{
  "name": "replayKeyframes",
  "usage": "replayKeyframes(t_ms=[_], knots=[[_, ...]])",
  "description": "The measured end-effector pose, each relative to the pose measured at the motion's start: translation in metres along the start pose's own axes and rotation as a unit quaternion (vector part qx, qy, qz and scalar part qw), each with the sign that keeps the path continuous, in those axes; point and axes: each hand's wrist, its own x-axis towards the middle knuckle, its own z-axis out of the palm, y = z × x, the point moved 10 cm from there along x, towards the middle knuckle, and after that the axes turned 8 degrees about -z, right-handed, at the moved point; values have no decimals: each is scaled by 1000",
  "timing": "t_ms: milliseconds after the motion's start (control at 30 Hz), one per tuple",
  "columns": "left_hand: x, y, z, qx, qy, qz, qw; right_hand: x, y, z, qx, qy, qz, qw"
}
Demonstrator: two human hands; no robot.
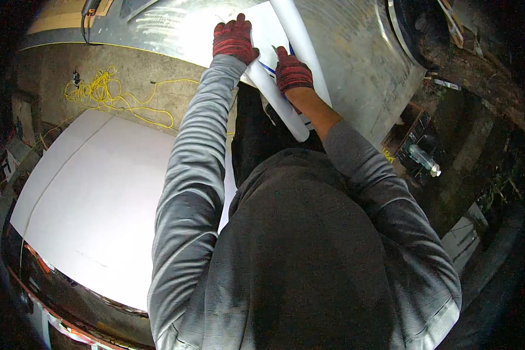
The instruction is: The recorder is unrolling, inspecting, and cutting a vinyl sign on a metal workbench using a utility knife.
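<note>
Red-gloved left hand: fingers partly spread, palm down beside white roll, thumb at roll's side. Red-gloved right hand: fingers curled, forefinger forward over white sheet; cannot tell if gripping anything. Sheet lies on metal table, roll overhanging its near edge.

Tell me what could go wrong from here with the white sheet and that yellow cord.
The left roll seems to stick out past the edge of the table, so a bump might shift it. The sheet could curl back if the left hand, resting on it, lifts. The cord lies in loose loops on the floor, so it may snag a foot.
</note>
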Motion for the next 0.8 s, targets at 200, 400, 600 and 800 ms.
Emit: replayKeyframes(t_ms=[200,400,600,800], knots=[[1,-5,8,2,16,-5,1000,-27,7,2,11,11,-39,999],[-2,1,2,11,15,-1,1000,-37,25,12,25,4,-52,998],[-3,-1,10,27,62,4,998,-54,30,14,-6,32,-110,993],[0,-1,17,71,19,-2,997,-62,34,9,2,12,-104,994]])
